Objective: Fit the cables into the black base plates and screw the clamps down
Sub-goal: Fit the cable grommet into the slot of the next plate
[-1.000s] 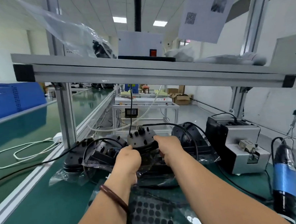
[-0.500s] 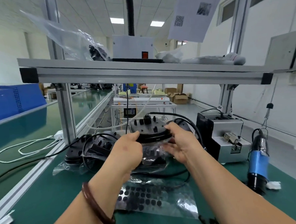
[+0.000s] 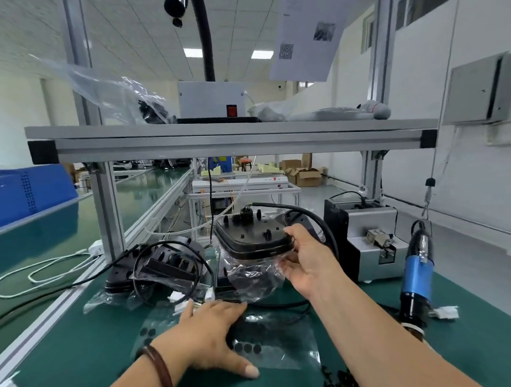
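Green bench mat [image 3: 78, 344] (factory hall) | right hand [image 3: 308, 258] grips base plate [image 3: 250, 238] | left hand [image 3: 208, 335] flat on bag [image 3: 283, 348]

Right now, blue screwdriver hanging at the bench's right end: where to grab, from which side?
Take the blue screwdriver round its blue barrel, coming from the near side. It hangs upright, bit end down, so a wrap grip probably suits; the grey feeder box stands to its left. The right hand holds a base plate, so free it first.

We see one black base plate [image 3: 252, 238] raised above the table [image 3: 78, 335], roughly level, pegs upward, its cable [image 3: 278, 205] arching right; other base plates [image 3: 163, 264] lie left in clear bags [image 3: 106, 301], under a looped cable [image 3: 210, 269].
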A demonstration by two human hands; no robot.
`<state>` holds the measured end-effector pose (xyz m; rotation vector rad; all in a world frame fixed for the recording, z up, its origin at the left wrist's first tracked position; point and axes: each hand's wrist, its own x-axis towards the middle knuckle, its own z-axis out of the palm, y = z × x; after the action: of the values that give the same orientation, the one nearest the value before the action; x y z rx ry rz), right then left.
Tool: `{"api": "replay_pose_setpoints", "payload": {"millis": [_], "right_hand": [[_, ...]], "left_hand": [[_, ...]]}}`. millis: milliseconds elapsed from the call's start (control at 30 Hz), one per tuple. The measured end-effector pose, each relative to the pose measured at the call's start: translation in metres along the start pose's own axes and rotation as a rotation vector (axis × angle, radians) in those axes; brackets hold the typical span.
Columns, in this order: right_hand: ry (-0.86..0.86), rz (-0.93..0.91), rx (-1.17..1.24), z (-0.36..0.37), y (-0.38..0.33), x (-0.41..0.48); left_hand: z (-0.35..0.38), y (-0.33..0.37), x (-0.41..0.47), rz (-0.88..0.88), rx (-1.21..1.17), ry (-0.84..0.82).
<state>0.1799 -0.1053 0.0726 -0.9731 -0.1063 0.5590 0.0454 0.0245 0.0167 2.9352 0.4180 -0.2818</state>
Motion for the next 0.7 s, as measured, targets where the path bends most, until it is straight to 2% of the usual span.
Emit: {"api": "replay_pose_setpoints", "payload": {"millis": [167,300,500,600,700], "right_hand": [[-0.059,-0.001,0.025,0.000,-0.004,-0.005],[-0.087,-0.016,0.043,0.000,-0.012,-0.010],[-0.095,-0.025,0.107,-0.001,-0.016,-0.020],[-0.112,0.017,0.062,-0.010,-0.005,-0.029],[-0.122,0.060,0.036,-0.018,0.011,-0.035]], "left_hand": [[-0.013,-0.003,0.012,0.020,0.120,0.028],[-0.035,-0.010,0.022,0.041,0.095,0.166],[-0.037,-0.005,0.049,-0.053,0.328,0.416],[-0.015,-0.008,0.052,-0.045,0.218,0.526],[-0.013,-0.021,0.044,-0.015,0.011,0.736]]}}
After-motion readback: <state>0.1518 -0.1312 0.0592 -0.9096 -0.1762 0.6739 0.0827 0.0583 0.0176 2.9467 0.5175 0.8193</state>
